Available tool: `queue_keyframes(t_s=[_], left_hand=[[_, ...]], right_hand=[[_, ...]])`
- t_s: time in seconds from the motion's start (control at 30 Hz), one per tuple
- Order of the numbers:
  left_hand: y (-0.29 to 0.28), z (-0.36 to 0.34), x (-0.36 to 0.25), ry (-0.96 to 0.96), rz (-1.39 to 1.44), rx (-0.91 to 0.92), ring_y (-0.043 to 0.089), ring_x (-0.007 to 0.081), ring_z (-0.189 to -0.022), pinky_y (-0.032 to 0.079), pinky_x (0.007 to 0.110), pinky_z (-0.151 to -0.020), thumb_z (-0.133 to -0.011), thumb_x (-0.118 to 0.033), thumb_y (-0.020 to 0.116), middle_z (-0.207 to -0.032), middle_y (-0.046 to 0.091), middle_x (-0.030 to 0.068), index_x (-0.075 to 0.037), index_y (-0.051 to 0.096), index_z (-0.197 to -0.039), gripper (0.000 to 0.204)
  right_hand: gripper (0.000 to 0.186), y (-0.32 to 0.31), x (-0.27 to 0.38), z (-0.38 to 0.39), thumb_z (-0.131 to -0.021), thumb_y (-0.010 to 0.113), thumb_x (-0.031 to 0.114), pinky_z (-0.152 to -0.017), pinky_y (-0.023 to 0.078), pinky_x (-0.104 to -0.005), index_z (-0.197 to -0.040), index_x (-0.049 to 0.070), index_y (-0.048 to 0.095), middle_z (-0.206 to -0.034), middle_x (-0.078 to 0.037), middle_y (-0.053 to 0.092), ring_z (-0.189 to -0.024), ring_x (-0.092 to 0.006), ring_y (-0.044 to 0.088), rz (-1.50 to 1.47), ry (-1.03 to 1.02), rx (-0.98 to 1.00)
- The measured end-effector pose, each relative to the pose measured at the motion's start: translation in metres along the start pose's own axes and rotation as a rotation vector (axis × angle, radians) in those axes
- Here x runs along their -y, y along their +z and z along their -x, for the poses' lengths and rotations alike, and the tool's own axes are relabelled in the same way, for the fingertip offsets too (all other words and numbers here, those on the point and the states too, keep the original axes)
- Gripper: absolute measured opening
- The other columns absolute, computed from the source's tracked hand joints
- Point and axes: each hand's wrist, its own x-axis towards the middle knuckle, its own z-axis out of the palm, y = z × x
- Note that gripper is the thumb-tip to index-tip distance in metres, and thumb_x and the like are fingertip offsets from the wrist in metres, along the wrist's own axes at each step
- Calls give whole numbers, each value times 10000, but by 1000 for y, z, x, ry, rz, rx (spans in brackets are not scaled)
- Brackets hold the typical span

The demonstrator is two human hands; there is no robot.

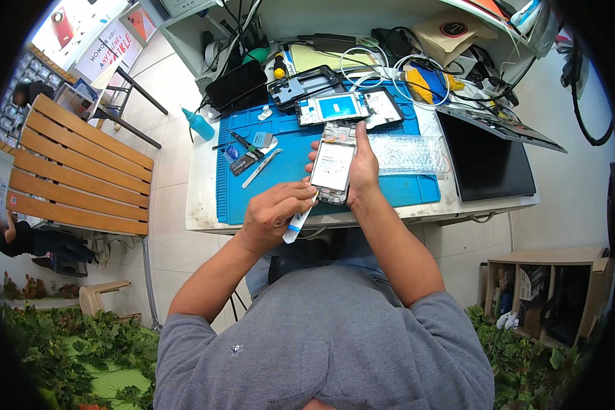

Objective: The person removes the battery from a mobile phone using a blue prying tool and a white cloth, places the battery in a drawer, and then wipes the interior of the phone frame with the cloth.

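Note:
An opened phone (333, 166) with a white battery and bare circuit parts rests in my right hand (366, 169). My thumb lies along its right side, and fingertips show at its left edge. My left hand (273, 210) pinches a flat white-and-blue strip (296, 227), whose exact kind I cannot make out. Its upper end meets the phone's lower left corner, where my fingers hide the contact. Tweezers (262, 169) lie on the blue work mat (277, 196), left of the phone. Just beyond the phone lies another opened phone part (335, 107) with a blue panel.
A dark phone (237, 87), a blue bottle (197, 124) and small tools stand or lie leftward. White cables (396, 72) tangle at the back. Bubble wrap (406, 154) and an open laptop-like screen (488, 164) occupy the right. Two people are far left.

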Motion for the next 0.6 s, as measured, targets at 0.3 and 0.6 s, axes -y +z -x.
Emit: queue_keyframes(t_s=[0.3,0.6], left_hand=[[1,-2,0,-3,-1,-15,810,305,-1082,668,402,-960,-843,0,843,-1102,828,132,-27,760,-939,130],[2,-2,1,-7,17,-31,812,311,-1078,668,406,-964,-833,-1,862,-1094,829,130,-25,773,-947,146]], right_hand=[[962,-2,-2,-2,-1083,298,816,-667,677,-552,-1264,-58,656,-972,-227,744,-788,-380,781,-47,13,19],[941,-1,-1,-2,-1089,294,806,-684,685,-564,-1284,-44,647,-1002,-234,742,-805,-393,781,-37,-28,-12]])
